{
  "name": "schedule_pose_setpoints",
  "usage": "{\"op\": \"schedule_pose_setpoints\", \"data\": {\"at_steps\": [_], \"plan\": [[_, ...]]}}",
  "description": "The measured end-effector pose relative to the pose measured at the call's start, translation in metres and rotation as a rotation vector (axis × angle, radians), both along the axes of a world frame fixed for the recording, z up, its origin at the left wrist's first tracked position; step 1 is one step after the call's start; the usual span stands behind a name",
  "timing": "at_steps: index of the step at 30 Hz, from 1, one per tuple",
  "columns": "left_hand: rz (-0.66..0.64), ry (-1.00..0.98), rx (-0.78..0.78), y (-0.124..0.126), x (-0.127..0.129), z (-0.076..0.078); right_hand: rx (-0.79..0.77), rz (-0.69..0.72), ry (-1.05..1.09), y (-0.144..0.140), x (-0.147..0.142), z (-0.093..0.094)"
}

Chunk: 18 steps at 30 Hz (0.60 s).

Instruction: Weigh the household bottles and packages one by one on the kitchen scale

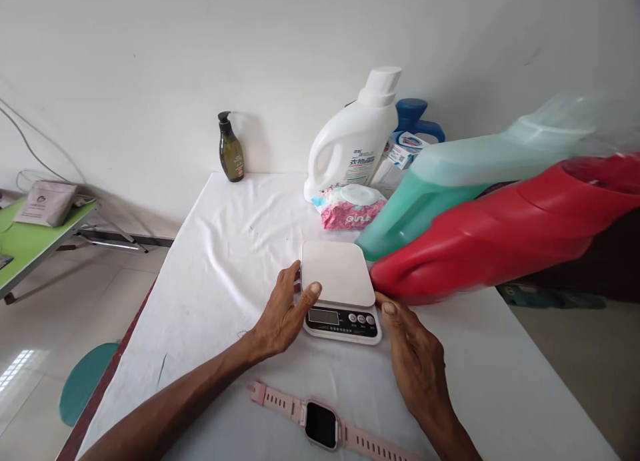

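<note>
On the white table (220, 247), a small scale (340, 291) is sitting near the middle, close to the front edge. Its flat white top is bare, and its little screen and buttons are facing the person.

The left hand (280, 317) is resting against the left side of the scale. Its thumb is lying on the front left corner of the top, and its fingers are curling round the left edge. It is holding the scale lightly, not squeezing hard. The right hand (415, 361) is lying flat on the table just beside the right side of the scale. Its thumb tip is sitting by the front right corner. This hand is loose and is gripping nothing.

A pink watch (323, 422) is lying flat on the table in front of both hands, its dark face looking up.

Behind the scale, a pink pack of wipes (350, 211) is lying by a white jug (353, 144). A blue bottle (413, 124) is peeking out behind the jug. A dark pump bottle (231, 151) is standing alone by the wall. A green jug (450, 187) and a red jug (500, 237) are lying tilted on the right, and they are looking blurry. The red jug is just beside the scale.
</note>
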<state>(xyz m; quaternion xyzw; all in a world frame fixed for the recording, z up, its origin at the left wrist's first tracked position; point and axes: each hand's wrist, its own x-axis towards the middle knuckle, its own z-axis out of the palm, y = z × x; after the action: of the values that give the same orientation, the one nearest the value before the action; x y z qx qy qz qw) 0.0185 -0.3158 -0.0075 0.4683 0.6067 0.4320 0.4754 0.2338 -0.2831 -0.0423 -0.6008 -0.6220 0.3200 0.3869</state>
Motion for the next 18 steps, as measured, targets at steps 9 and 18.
{"op": "schedule_pose_setpoints", "data": {"at_steps": [9, 18], "plan": [[0.096, 0.102, -0.092, -0.024, -0.023, 0.018, 0.005, 0.177, 0.042, -0.003, -0.023, 0.001], [0.043, 0.837, 0.155, -0.035, -0.104, -0.029, 0.454, 0.404, -0.354, 0.000, 0.009, -0.036]]}}
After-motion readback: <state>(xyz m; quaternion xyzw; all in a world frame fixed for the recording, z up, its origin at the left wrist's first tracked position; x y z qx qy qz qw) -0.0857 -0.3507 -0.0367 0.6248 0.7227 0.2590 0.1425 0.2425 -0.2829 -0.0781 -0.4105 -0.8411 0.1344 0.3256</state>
